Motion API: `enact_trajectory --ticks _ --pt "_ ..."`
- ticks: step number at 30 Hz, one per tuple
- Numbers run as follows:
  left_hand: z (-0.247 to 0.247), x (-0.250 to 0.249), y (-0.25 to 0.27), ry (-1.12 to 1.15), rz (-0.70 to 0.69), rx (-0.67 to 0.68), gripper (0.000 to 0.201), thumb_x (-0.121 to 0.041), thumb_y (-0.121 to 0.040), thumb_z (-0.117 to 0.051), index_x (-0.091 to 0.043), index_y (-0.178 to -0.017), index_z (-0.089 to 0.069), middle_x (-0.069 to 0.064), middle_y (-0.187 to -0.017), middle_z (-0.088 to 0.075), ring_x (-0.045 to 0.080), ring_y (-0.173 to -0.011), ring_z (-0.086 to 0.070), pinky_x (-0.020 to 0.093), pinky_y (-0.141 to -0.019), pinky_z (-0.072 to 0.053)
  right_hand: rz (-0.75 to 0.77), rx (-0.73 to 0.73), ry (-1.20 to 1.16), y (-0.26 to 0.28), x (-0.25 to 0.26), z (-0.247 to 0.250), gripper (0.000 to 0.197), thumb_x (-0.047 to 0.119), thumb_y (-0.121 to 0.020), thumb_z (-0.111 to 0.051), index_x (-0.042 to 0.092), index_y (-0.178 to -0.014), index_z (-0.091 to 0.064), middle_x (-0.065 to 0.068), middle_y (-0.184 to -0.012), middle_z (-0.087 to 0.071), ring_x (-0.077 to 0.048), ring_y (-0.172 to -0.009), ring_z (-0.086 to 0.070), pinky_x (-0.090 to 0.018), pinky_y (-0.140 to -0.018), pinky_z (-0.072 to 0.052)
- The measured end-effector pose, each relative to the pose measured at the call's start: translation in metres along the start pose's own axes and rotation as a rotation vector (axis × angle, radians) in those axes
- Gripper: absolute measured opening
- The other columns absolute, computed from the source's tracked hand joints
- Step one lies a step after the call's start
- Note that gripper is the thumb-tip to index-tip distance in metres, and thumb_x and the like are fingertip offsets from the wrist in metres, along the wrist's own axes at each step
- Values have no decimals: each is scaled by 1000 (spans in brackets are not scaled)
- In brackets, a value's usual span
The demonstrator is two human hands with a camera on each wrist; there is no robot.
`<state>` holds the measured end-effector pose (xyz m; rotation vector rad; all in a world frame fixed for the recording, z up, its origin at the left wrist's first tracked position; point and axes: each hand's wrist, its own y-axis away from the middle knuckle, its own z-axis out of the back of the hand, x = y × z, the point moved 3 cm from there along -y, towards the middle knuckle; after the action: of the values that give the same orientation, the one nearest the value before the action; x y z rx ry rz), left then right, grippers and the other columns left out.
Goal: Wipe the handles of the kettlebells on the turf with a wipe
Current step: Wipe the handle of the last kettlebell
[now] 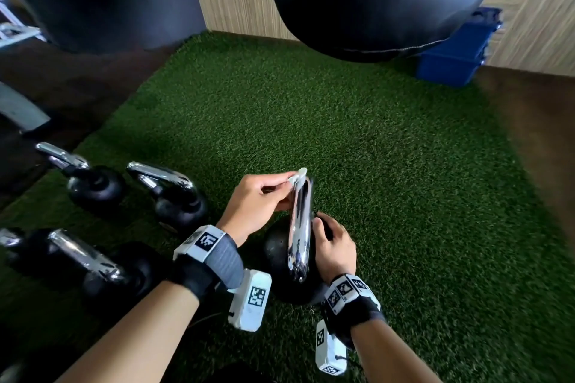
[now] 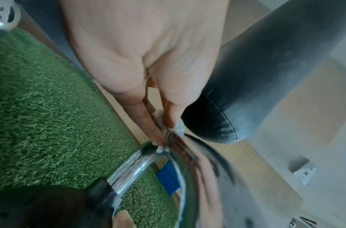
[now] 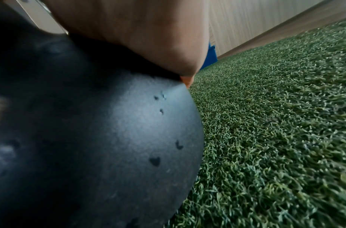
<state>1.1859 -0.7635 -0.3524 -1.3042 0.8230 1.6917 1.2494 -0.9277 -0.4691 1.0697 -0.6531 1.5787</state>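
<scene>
A black kettlebell [image 1: 277,249] with a chrome handle [image 1: 301,227] stands on the green turf [image 1: 389,165] just in front of me. My left hand [image 1: 258,199] pinches a small white wipe [image 1: 297,176] against the far top end of that handle [image 2: 133,166]; the wipe [image 2: 160,117] shows between thumb and fingers in the left wrist view. My right hand [image 1: 334,242] rests on the ball's right side [image 3: 109,138], fingers curved over it beside the handle's base.
Three more black kettlebells with chrome handles stand at the left [image 1: 174,196], [image 1: 93,183], [image 1: 102,267]. Two dark punching bags [image 1: 373,0] hang over the far turf. A blue bin [image 1: 457,50] sits by the wooden wall at back right.
</scene>
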Motion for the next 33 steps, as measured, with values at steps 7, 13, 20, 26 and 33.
enact_trajectory --ticks 7,13,20,26,33 --pt "4 -26 5 21 100 15 22 -11 -91 -76 -21 -110 -79 -4 -101 -80 14 -95 -77 32 -84 -63 -15 -12 -20 0 -2 0 36 48 -96 -55 30 -123 -69 1 -125 -70 -20 -117 -62 -36 -105 -47" --pt "16 -31 30 26 182 137 20 -8 -85 -80 -8 -106 -79 2 -87 -80 18 -86 -78 26 -74 -63 -20 2 -4 0 -1 -2 38 50 -96 -52 31 -125 -67 2 -127 -69 -20 -118 -61 -39 -105 -47" --pt "19 -28 38 -25 299 159 21 -8 -84 -82 -4 -103 -76 4 -89 -80 20 -87 -79 27 -76 -63 -18 -1 -1 1 -1 -1 38 50 -96 -51 31 -126 -67 1 -126 -69 -21 -116 -62 -39 -104 -47" --pt "20 -9 66 -3 371 329 10 1 -90 -72 -3 -98 -78 13 -93 -79 19 -85 -77 23 -74 -62 -15 -12 -10 0 0 -1 38 50 -97 -51 31 -125 -67 1 -126 -68 -21 -118 -61 -39 -105 -46" --pt "14 9 78 21 406 399 21 10 -89 -68 -8 -89 -79 11 -89 -79 19 -84 -76 26 -74 -62 -15 -12 -18 1 -2 -1 38 49 -97 -51 31 -126 -66 1 -127 -68 -21 -119 -60 -40 -106 -45"
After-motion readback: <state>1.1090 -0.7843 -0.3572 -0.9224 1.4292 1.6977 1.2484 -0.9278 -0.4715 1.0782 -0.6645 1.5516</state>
